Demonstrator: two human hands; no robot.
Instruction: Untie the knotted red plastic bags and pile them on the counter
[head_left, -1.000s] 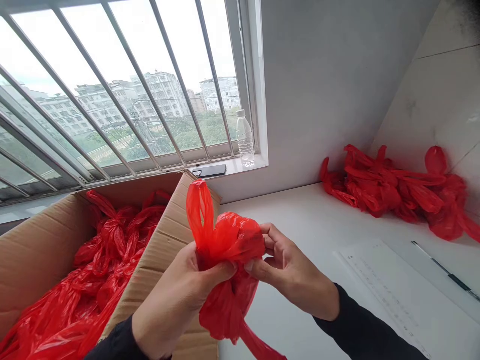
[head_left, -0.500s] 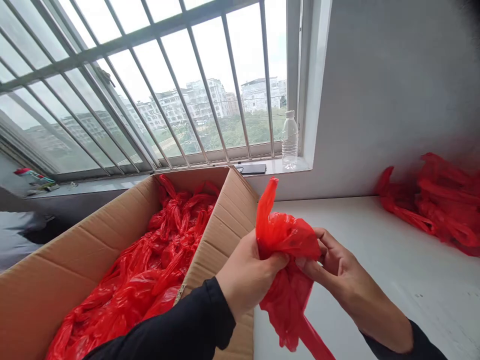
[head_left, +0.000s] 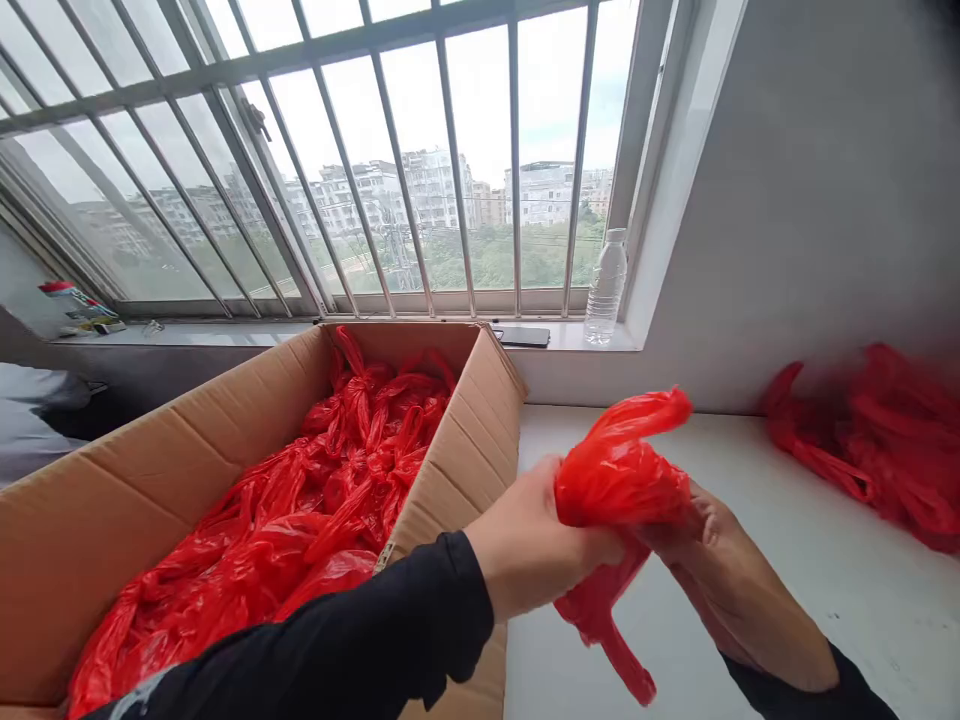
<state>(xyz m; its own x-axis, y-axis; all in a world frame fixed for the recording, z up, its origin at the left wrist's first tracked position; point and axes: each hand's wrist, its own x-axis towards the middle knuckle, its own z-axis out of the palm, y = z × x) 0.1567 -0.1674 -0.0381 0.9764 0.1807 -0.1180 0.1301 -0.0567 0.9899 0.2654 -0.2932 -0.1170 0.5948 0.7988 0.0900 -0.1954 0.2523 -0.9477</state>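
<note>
A knotted red plastic bag (head_left: pixel 622 475) is held between both hands above the white table (head_left: pixel 810 570). My left hand (head_left: pixel 536 545) is closed around its left side, with the thumb pressed on the plastic. My right hand (head_left: pixel 731 590) grips it from the right and below, its fingers partly hidden behind the bag. A loop of the bag points up and right, and its tail hangs down under the hands. Just left of the hands stands an open cardboard box (head_left: pixel 465 450) filled with several knotted red bags (head_left: pixel 315 510).
A heap of loose red bags (head_left: pixel 877 440) lies on the table at the right by the wall. On the windowsill stand a clear water bottle (head_left: pixel 604 290) and a dark phone (head_left: pixel 523 336). A barred window fills the back.
The view has swung left, showing more of the box. The bag's upright loop has tipped over to the right, and both hands have shifted slightly right with the bag.
</note>
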